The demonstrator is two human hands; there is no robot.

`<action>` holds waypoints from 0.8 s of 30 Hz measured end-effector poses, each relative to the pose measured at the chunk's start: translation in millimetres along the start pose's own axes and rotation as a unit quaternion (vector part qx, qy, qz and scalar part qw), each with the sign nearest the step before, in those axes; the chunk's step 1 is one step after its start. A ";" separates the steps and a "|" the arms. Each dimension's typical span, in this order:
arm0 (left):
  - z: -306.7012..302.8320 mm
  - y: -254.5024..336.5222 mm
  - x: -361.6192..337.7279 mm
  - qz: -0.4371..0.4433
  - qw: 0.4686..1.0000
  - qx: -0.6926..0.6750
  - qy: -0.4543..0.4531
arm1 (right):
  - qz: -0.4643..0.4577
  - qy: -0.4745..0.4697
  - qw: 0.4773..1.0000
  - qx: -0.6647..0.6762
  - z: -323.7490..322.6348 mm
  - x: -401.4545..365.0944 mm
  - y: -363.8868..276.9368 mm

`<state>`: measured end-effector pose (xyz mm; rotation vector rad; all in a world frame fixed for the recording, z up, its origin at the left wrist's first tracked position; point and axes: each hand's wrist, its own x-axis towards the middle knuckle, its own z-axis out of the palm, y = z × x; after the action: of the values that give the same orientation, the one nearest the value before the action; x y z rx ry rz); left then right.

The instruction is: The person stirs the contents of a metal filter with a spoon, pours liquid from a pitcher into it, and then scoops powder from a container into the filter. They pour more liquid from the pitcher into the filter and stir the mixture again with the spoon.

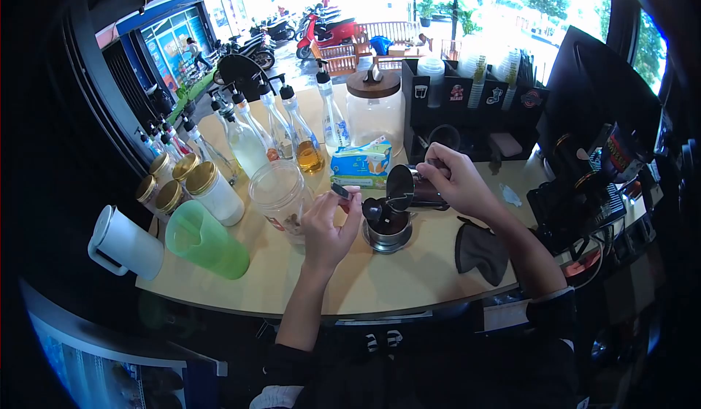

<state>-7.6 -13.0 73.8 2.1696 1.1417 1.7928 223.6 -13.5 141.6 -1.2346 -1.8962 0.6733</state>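
My right hand (454, 179) is closed around the handle of a steel pitcher (422, 192), tipped with its mouth toward the left. Below the pitcher's lip stands a small metal-rimmed cup (388, 239) with dark contents. My left hand (330, 226) pinches a black spoon-like utensil (373, 208); its dark round end is over the cup, and its handle tip pokes out above my fingers. Close by on the left is a clear plastic jar (279, 193), partly hidden by my left hand. A blue and green carton (361, 164) sits just behind the cup.
Pump bottles (308, 153) line the back left, near gold-lidded jars (215, 190). A green jug (208, 241) and white pitcher (125, 241) stand front left. A dark cloth (482, 252) lies to the right. Behind are a wood-lidded jar (374, 113) and black cup organizer (467, 117).
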 end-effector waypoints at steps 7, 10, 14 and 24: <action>-0.8 -1.6 -0.7 0.014 1.000 0.001 0.012 | -0.004 0.010 0.998 0.065 3.1 -0.5 -3.1; -0.4 -3.2 -1.4 0.005 1.000 0.003 0.004 | -0.005 0.010 0.998 0.060 2.9 0.5 -1.1; 0.9 -5.9 -2.4 0.017 1.000 -0.011 0.007 | 0.005 0.014 0.998 0.054 2.7 -0.5 -1.2; 2.2 -5.6 -4.7 0.011 1.000 -0.003 0.005 | 0.009 0.026 0.999 0.032 -2.1 -5.1 5.5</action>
<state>-8.5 -11.0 66.5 2.1808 1.1179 1.8152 229.4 -16.0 137.1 -1.2186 -1.8096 0.6978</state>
